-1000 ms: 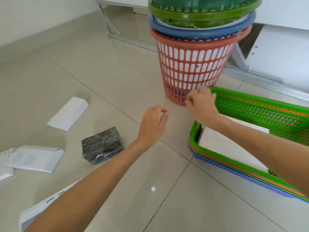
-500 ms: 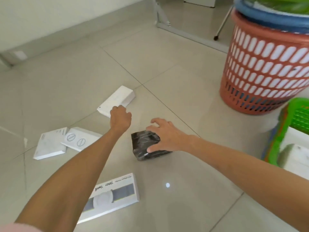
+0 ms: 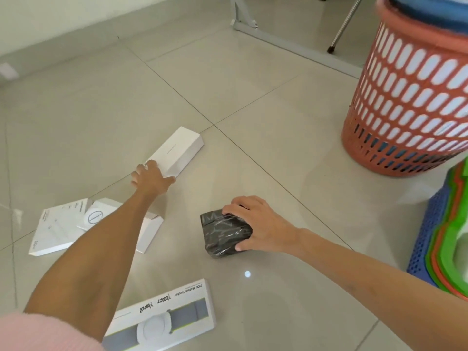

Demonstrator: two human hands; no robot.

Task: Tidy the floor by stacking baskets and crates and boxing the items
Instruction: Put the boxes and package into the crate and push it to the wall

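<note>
Since the earlier frame, left hand (image 3: pixel 152 179) is reaching farther, fingers closing on the white box (image 3: pixel 177 151). Right hand (image 3: pixel 263 224) is gripping the black packet (image 3: pixel 224 234), just right of that box.

"What lies on the floor (image 3: pixel 253 97) in front of me?"

"A long box (image 3: pixel 177 150) sits far left of centre, my left hand (image 3: pixel 151 179) on its near end. Nearer, to the right, a wrapped bundle (image 3: pixel 222 234) lies under my right hand (image 3: pixel 260 224)."

"And around them?"

"Two flat boxes (image 3: pixel 58 226) lie far left, partly behind my left forearm. A tracker box (image 3: pixel 162 317) lies nearest me. A tall basket (image 3: pixel 410 102) stands far right, with stacked crates (image 3: pixel 435 239) in front of it at the right edge."
</note>
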